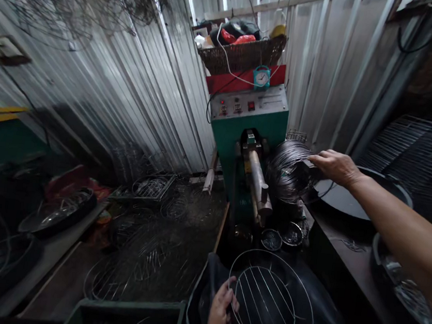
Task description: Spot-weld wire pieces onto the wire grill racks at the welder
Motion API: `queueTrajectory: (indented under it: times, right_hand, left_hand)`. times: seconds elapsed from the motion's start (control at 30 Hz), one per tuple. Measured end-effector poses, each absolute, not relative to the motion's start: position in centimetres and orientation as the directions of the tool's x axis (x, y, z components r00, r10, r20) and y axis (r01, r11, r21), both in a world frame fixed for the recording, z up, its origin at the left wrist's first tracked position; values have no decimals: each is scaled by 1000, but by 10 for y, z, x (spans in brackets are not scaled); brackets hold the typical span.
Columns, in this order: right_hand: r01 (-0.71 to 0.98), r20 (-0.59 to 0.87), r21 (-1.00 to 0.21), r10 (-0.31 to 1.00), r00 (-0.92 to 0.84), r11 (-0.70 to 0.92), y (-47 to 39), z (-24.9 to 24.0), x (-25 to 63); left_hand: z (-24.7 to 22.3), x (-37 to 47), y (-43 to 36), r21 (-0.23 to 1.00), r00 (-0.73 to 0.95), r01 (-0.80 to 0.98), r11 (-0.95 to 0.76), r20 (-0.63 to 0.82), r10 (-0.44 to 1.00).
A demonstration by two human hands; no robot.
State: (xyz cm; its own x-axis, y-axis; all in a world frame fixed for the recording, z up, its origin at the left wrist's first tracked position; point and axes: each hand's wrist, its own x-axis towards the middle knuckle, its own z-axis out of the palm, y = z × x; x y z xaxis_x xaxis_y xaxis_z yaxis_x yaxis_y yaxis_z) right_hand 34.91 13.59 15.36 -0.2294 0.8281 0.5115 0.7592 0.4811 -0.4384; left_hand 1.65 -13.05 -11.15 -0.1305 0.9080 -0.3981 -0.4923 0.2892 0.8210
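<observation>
My left hand (221, 311) is closed on the rim of a round wire rack (270, 303) low in the view. The rack has a large outer ring and a smaller inner ring crossed by several straight bars. At the right, my right hand (334, 166) pinches the edge of a thick bundle of wire rings (291, 170), where a thin wire ring curves below the fingers. Just left of the bundle, a metal electrode arm (257, 180) juts from a green machine (222, 142). Two small bowls (271, 239) of short metal pieces sit beneath the bundle.
Dark basins (380, 259) and a large round tray (346, 200) stand on the right bench. Loose wire racks (151, 248) cover the floor at left, behind a green crate (125, 306). A wicker basket (243, 56) and a blue clock (262, 77) top the machine.
</observation>
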Motion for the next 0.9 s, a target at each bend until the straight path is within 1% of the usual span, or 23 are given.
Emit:
queueTrajectory:
  times: [0.07, 0.13, 0.2, 0.27, 0.33, 0.43, 0.5, 0.6, 0.63, 0.7, 0.9]
  right_hand:
    - [739, 487, -444, 829, -275, 506, 124, 143, 355]
    - [701, 440, -470, 831, -340, 536, 106, 115, 352]
    - [653, 358, -525, 838, -412, 546, 83, 71, 342]
    - [647, 246, -581, 864, -439, 494, 57, 21, 331]
    - [667, 184, -596, 885, -428, 447, 32, -23, 320]
    - [748, 191, -546, 926, -326, 376, 5, -58, 308]
    - [856, 145, -430, 958, -249, 288, -2, -58, 301]
    - [978, -39, -173, 991, -127, 119, 2, -41, 290]
    - [990, -85, -118, 993, -87, 77, 7, -34, 287]
    - [996, -123, -86, 992, -21, 10, 21, -23, 285]
    - [976, -228, -86, 958, 176, -200, 57, 0, 310]
  left_hand:
    - [-101, 21, -126, 812, -108, -505, 292, -396, 912]
    - [-95, 27, -123, 818, -95, -506, 273, -367, 925]
    - [-91, 32, -122, 825, -91, -507, 251, -341, 935]
    - [-89, 35, -123, 822, -103, -516, 241, -339, 935]
    - [-86, 35, -127, 816, -134, -526, 240, -358, 924]
    - [-81, 30, -133, 812, -181, -533, 237, -383, 906]
    - [-79, 27, -137, 815, -202, -535, 224, -381, 902]
    - [-79, 26, -139, 823, -233, -531, 202, -371, 899]
    - [-79, 27, -140, 824, -240, -531, 199, -372, 897]
    - [-79, 30, -141, 820, -247, -535, 204, -383, 890]
    - [-78, 31, -144, 811, -252, -546, 210, -398, 882]
